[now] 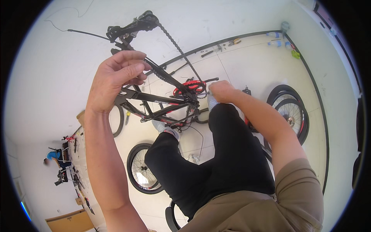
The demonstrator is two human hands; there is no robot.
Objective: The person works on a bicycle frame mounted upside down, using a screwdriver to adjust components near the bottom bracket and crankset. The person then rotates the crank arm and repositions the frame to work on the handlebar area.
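Note:
A black bicycle frame [166,101] with red marks stands in front of me, wheels off. My left hand [123,71] is at its upper left, fingers curled and thumb drawn in beside a black tube; what they hold, if anything, is hidden. Above that hand sits the rear derailleur [135,28]. From it the chain [176,44] runs down to the red-and-black chainring [190,88]. My right hand [223,92] is closed beside the crank arm [211,80], close to a thin dark rod; its grip is partly hidden.
Wheels stand at the right [290,112] and lower left [145,168]. Along the wall lie a hammer [210,52], pliers [234,41] and plastic bottles [274,43]. A loose black cable [89,34] sticks out past the derailleur. A person in blue [54,155] sits far left.

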